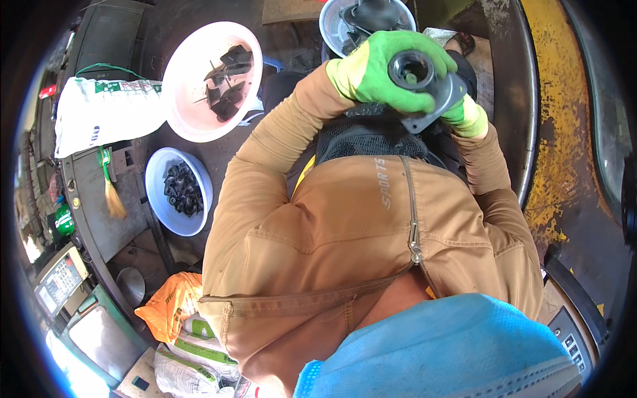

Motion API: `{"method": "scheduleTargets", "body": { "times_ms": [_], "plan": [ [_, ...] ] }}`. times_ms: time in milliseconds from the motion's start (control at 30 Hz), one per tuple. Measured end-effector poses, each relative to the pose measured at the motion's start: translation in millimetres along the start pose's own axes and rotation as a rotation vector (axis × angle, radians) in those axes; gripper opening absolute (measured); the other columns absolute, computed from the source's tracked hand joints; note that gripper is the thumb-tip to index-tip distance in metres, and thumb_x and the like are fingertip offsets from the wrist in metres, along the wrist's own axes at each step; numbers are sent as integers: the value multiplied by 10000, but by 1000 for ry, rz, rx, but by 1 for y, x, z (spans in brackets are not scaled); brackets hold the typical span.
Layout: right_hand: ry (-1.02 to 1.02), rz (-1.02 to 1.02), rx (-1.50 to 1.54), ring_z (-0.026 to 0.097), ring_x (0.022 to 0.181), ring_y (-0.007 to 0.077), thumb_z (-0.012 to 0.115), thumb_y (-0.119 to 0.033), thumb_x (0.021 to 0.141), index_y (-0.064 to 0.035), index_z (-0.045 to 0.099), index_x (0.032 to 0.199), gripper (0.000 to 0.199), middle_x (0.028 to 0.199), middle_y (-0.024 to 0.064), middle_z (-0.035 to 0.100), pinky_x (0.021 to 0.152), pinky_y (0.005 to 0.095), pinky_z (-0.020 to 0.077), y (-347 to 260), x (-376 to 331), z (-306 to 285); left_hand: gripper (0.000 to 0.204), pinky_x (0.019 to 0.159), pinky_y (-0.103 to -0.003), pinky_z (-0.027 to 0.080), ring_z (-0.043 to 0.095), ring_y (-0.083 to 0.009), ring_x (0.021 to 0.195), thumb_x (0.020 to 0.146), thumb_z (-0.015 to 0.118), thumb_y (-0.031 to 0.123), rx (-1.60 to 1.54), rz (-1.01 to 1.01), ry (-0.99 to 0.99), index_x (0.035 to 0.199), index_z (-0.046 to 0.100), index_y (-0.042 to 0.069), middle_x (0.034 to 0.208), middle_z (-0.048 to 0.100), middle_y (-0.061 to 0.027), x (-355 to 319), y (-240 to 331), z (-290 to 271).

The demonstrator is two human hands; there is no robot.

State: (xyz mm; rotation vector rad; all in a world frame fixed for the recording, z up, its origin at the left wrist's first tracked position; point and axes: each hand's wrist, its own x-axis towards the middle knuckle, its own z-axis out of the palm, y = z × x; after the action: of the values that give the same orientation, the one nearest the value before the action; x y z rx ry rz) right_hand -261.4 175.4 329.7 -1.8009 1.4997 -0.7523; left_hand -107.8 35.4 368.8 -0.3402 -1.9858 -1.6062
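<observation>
A dark grey plastic flanged part (451, 94) with a round collar is held up over my lap. My left hand (371, 76), in a bright green glove, has its fingers wrapped round the part beside the collar. My right hand (470, 119), gloved in the same green, grips the part's right side; most of its fingers are hidden behind it. Just beyond my hands stands a light blue perforated basket (330, 40) with larger dark parts in it.
A pink basin (174, 86) with several black pieces stands at the left. Nearer me, a pale blue basin (158, 220) holds small black parts. A white sack (99, 119) and a small broom (114, 199) are farther left. Yellow-painted, worn metal machinery (564, 99) rises close on my right.
</observation>
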Motion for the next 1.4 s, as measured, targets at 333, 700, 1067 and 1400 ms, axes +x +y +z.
{"method": "scheduleTargets", "body": {
  "times_ms": [333, 700, 1067, 1400],
  "plan": [
    [738, -178, 33, 634, 1086, 232, 610, -180, 968, -16, 529, 1314, 391, 1210, 109, 639, 920, 336, 518, -9, 24, 23, 527, 897, -368, 531, 667, -261, 1024, 600, 929, 242, 415, 137, 577, 1025, 691, 40, 1109, 688, -123, 6, -1, 23],
    [350, -338, -195, 639, 1064, 181, 722, -154, 854, -73, 574, 1257, 437, 1149, 69, 652, 880, 308, 537, -42, 7, -7, 428, 893, -368, 546, 684, -258, 1010, 663, 885, 173, 186, 185, 301, 1016, 683, 40, 1090, 704, -126, 4, 15, 12],
    [375, 306, 550, 594, 1157, 164, 737, -135, 873, -4, 512, 1337, 531, 1255, 88, 617, 975, 307, 506, -23, -2, 19, 456, 1081, -506, 379, 597, -348, 1164, 633, 840, 196, -241, 44, -596, 1016, 666, 21, 1167, 687, -154, 18, 12, -12],
    [697, -217, 311, 647, 1030, 205, 755, -146, 817, -28, 569, 1268, 503, 1149, 96, 662, 857, 317, 534, -11, 41, 3, 570, 922, -357, 523, 630, -224, 1083, 692, 837, 152, 236, -192, 307, 1199, 631, -2, 1189, 634, -127, 20, 17, -3]
  ]
}}
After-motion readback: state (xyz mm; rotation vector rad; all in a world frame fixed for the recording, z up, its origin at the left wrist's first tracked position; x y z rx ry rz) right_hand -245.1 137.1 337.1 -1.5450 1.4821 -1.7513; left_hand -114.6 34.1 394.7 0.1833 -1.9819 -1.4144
